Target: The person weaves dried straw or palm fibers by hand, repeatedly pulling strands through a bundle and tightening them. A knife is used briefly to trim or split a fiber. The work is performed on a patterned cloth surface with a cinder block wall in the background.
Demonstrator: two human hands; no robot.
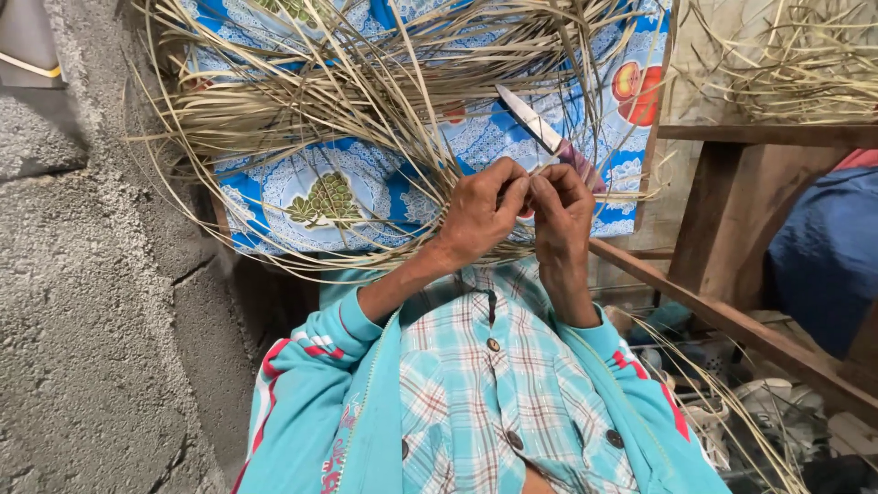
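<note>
My left hand [478, 212] and my right hand [561, 212] meet in front of my chest, fingertips pinched together on a thin dry straw strip [535, 169]. My right hand also grips a knife [541, 128] by its reddish handle, the pale blade pointing up and to the left. A loose mass of long straw strips [366, 101] fans out above and around both hands. The strips lie over a blue and white patterned cloth [320, 197] with fruit prints.
A rough grey concrete wall [91, 320] fills the left side. A wooden frame [732, 229] with a slanted rail stands on the right, more straw [805, 64] piled on top. Under it lie a blue cloth bundle [823, 256] and mixed clutter [768, 412].
</note>
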